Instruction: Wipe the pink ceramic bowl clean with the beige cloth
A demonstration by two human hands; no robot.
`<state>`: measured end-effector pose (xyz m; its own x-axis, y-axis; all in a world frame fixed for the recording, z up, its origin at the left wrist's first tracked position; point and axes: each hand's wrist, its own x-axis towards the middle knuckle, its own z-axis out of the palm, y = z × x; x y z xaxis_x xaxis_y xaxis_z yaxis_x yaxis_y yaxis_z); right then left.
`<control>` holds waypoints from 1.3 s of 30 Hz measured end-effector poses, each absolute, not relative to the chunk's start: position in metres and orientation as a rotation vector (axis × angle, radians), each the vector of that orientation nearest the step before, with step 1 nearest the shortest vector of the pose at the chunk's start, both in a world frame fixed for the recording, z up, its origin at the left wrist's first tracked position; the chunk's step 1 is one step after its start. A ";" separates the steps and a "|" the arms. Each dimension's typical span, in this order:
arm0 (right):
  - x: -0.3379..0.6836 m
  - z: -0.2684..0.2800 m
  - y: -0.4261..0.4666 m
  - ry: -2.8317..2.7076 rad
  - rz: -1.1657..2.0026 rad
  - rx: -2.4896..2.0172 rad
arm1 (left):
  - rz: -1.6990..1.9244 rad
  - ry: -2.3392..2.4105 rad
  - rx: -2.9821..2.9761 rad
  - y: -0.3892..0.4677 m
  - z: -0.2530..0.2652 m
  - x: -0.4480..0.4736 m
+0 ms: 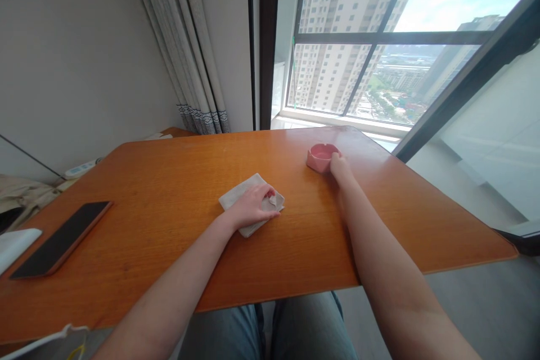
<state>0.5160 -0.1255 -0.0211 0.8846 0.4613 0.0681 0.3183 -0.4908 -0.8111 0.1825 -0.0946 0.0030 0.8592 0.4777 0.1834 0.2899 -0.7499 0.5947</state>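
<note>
A folded pale cloth (237, 196) lies flat on the wooden table (169, 180), left of the middle. My left hand (253, 205) rests on top of it, fingers curled and pinching a small fold of the cloth near its right edge. Farther back and to the right is a pink ashtray (319, 162) with notches in its rim. My right hand (340, 167) grips the ashtray by its right side, thumb and fingers closed on the wall. The ashtray is upright and appears to be on the table, and part of its right side is hidden by that hand.
A dark flat slab with a reddish edge (63, 242) lies on the table's left side, beside a white object (17, 244) cut off by the view. A power strip (81, 169) is beyond the left edge. Curtains (181, 39) and a window (379, 39) stand behind.
</note>
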 end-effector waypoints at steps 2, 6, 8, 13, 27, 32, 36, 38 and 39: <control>0.517 -0.019 -0.127 -0.566 0.182 -2.165 | 0.418 0.537 2.478 -0.094 0.002 0.182; 0.514 -0.015 -0.130 -0.549 0.175 -2.261 | 0.410 0.500 2.489 -0.093 0.001 0.182; 0.511 -0.012 -0.131 -0.511 0.171 -2.308 | 0.414 0.500 2.490 -0.094 0.002 0.182; 0.509 -0.008 -0.133 -0.426 0.157 -2.367 | 0.443 0.508 2.483 -0.098 0.003 0.184; 0.391 0.030 -0.137 -1.229 -0.188 -1.757 | 0.641 0.541 2.395 -0.100 0.002 0.188; 0.338 0.004 -0.129 -1.395 -0.029 -1.625 | 1.531 0.796 2.051 -0.088 0.011 0.179; 0.323 -0.013 -0.126 -2.039 0.225 -1.572 | 1.800 0.738 1.873 -0.079 0.013 0.173; 0.320 -0.016 -0.125 -2.158 0.253 -1.709 | 1.815 0.728 1.851 -0.078 0.013 0.172; 0.320 -0.017 -0.125 -2.148 0.247 -1.807 | 1.816 0.733 1.845 -0.078 0.013 0.172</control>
